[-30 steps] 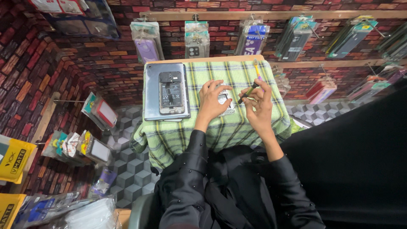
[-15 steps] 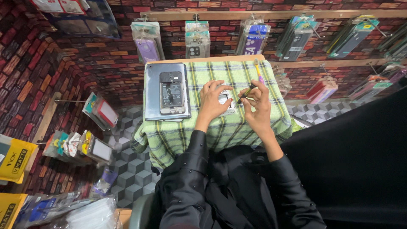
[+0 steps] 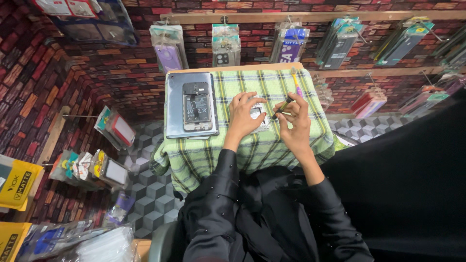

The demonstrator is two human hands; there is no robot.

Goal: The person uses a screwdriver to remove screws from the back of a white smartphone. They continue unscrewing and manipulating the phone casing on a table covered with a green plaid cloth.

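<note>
Hands (image 3: 269, 116) unmoved on small part (image 3: 257, 114), opened phone (image 3: 196, 106) beside, green cloth (image 3: 272, 87)

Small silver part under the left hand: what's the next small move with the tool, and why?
Probably bring the tool tip down onto the small silver part. The left hand pins it on the green plaid cloth, and the right hand holds the tool angled toward it.

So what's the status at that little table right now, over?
Left hand pressing down a small phone part on the checked cloth. Right hand holding a thin tool, tip at the part. Opened phone lies apart, left. Nothing in the way.
</note>
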